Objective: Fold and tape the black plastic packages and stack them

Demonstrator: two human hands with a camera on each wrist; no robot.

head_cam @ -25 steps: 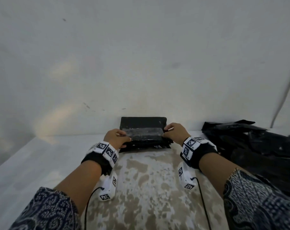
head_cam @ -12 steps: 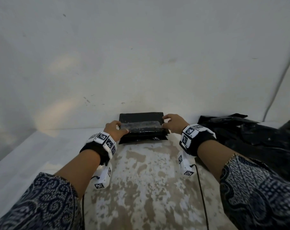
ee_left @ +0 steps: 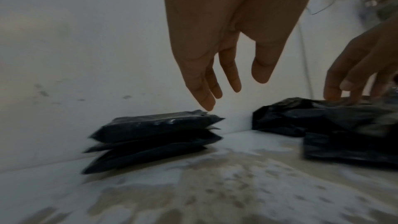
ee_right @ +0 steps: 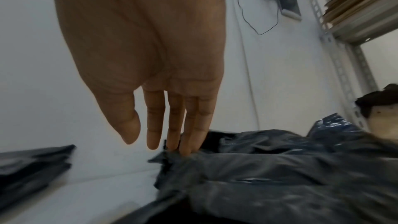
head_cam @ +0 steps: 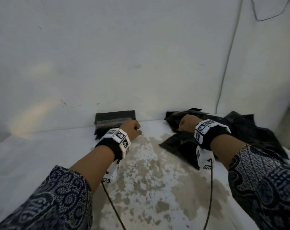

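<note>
Your left hand (ee_left: 217, 43) above stack of folded packages (ee_left: 155, 135) against wall (fingers relaxed, holding nothing). Your right hand (ee_right: 150, 54) fingers straight, tips touching loose package pile (ee_right: 280, 176) on tabletop (head_cam: 149, 180).

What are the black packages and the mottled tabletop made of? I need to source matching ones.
Stacked black folded packages: apparently thin plastic film, slightly glossy, with highlights and creases. Loose black pile: likely the same crinkled film. Mottled white tabletop: white coating worn to tan; base unclear.
</note>
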